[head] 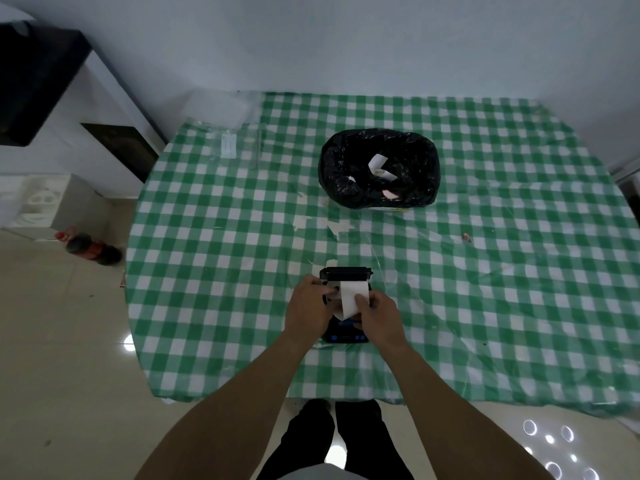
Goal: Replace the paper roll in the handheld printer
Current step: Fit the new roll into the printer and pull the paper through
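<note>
A black handheld printer [346, 273] lies on the table near the front edge, its paper cover flipped open toward the far side. A white paper roll [352, 289] sits in the open compartment, with a loose strip trailing toward me. My left hand [310, 304] grips the printer's left side, thumb by the roll's end. My right hand [379, 313] pinches the free end of the paper strip over the printer body. The printer's lower part with blue buttons [346, 338] shows between my wrists.
A bin lined with a black bag [379, 168] holds paper scraps behind the printer. Clear plastic packaging [228, 143] lies at the far left of the green-checked tablecloth [519, 271]. Torn white patches mark the cloth mid-table. A dark bottle [91, 249] lies on the floor, left.
</note>
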